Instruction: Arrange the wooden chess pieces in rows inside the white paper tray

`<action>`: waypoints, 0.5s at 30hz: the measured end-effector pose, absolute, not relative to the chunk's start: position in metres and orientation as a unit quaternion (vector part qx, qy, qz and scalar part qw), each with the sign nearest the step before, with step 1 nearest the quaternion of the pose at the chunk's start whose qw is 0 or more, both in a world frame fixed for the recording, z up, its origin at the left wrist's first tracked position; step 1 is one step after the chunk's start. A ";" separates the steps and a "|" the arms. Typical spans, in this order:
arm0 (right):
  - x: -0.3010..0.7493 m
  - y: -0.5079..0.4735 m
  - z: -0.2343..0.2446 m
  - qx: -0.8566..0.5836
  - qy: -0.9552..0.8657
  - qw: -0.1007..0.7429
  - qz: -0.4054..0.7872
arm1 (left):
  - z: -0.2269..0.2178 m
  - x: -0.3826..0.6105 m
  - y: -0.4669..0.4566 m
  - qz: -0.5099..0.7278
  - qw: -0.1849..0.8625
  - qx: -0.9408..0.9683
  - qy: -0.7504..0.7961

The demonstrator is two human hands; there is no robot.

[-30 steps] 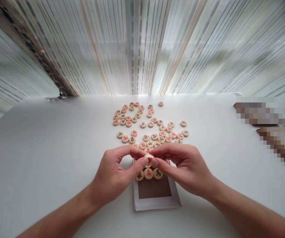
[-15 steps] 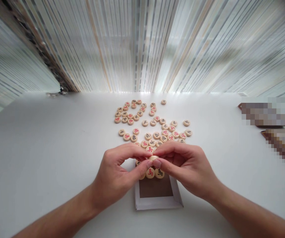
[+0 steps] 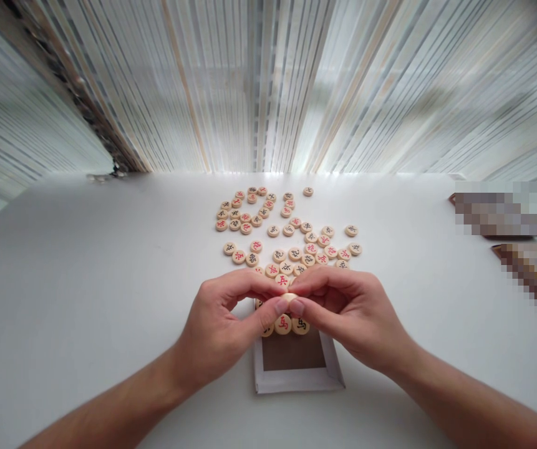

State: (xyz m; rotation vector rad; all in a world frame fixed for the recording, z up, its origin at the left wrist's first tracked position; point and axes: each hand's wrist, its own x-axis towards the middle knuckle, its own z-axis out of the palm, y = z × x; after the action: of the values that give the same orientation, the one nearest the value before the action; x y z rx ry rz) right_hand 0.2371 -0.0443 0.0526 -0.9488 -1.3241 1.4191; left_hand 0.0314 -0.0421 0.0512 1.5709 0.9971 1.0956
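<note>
The left hand (image 3: pixel 216 327) and right hand (image 3: pixel 350 318) meet fingertip to fingertip, pinching a wooden xiangqi piece (image 3: pixel 289 298) between them. It sits just above a row of pieces (image 3: pixel 282 324) at the top of a white card tray (image 3: pixel 296 380) with a brown base. Farther off, loose xiangqi pieces (image 3: pixel 287 246) lie scattered across the white table (image 3: pixel 85 280).

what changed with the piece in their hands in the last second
The wooden xiangqi piece has turned between the fingers of the left hand and right hand: its red character no longer shows, only pale wood. Neither hand let go. The scattered pieces and the white-rimmed tray look unchanged, apart from a slight shift of the view.
</note>
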 end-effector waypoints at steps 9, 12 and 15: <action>0.236 -0.042 0.054 -0.384 -0.508 0.470 0.612 | 0.053 0.033 -0.043 0.450 0.501 0.612 0.416; 0.238 -0.040 0.054 -0.382 -0.498 0.448 0.637 | 0.051 0.034 -0.043 0.457 0.527 0.585 0.414; 0.242 -0.040 0.049 -0.382 -0.487 0.432 0.656 | 0.051 0.035 -0.042 0.468 0.545 0.567 0.402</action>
State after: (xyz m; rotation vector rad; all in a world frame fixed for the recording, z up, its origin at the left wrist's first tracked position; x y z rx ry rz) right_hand 0.2416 -0.0398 0.0492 -0.9514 -1.2136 1.6354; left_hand 0.0349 -0.0423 0.0511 1.3462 0.9535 1.1114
